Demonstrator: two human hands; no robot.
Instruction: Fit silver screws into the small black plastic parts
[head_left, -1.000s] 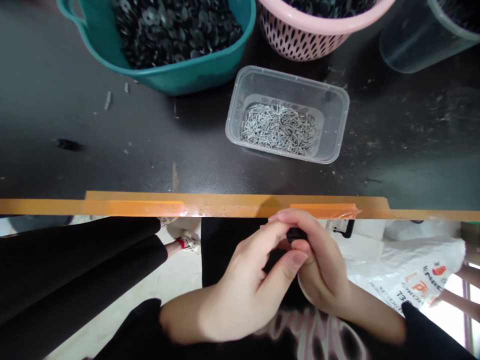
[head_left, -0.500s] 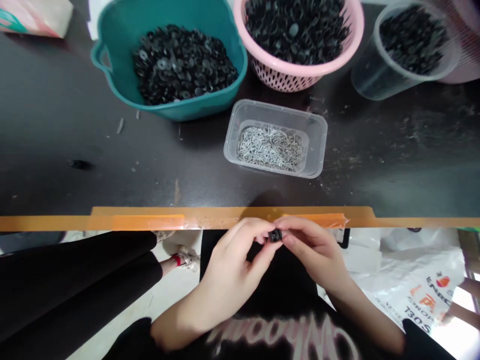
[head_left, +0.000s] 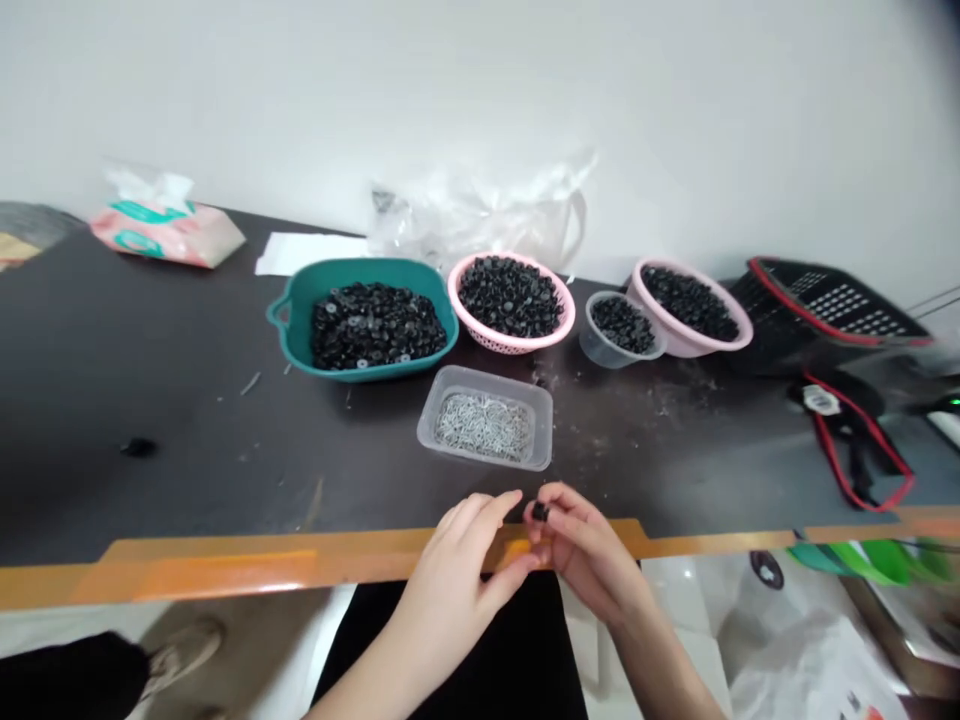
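Black part (head_left: 540, 511): between the right hand's thumb and fingers, by the worktop's (head_left: 195, 500) front edge
Right hand (head_left: 589, 550): clamped on the black part
Left hand (head_left: 461, 565): thumb and fingers apart, just beside the right hand
Hard to see: the black part's shape, small and partly covered; whether the hands touch

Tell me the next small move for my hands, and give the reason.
I'd bring the fingertips of the left hand in to the small black part to help steady it. The right hand alone holds it, by the fingertips, while the left is open close beside it, thumb and index finger apart.
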